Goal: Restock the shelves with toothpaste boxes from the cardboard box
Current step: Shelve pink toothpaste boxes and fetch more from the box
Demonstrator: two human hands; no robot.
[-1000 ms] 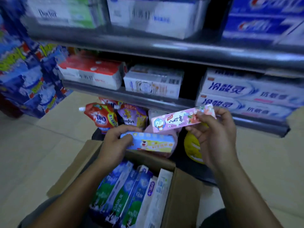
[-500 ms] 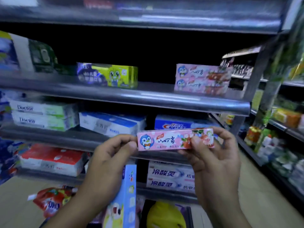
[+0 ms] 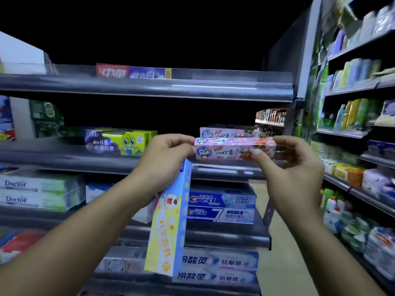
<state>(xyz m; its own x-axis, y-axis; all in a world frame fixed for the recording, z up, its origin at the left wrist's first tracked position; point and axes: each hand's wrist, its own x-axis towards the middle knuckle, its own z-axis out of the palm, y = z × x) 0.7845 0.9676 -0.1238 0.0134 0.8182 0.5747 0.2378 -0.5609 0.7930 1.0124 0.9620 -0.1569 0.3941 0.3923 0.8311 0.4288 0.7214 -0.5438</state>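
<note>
A pink toothpaste box (image 3: 226, 152) lies level at the front of the middle shelf (image 3: 96, 162). It sits just in front of a matching pink box (image 3: 226, 132) that stands on that shelf. My right hand (image 3: 292, 167) pinches its right end. My left hand (image 3: 168, 157) touches its left end with thumb and forefinger, while its other fingers grip a blue-and-yellow toothpaste box (image 3: 168, 221) that hangs downward. The cardboard box is out of view.
Green and purple children's toothpaste boxes (image 3: 119, 142) stand on the left of the same shelf. Crest boxes (image 3: 220, 207) and Doctor boxes (image 3: 38, 192) fill the shelf below. The shelf above (image 3: 149, 86) juts out. A second rack of bottles (image 3: 352, 146) runs along the right.
Both hands have risen from the cardboard box to the middle shelf with the pink box. My view has swung up from the floor, and the blue box now hangs from my left hand.
</note>
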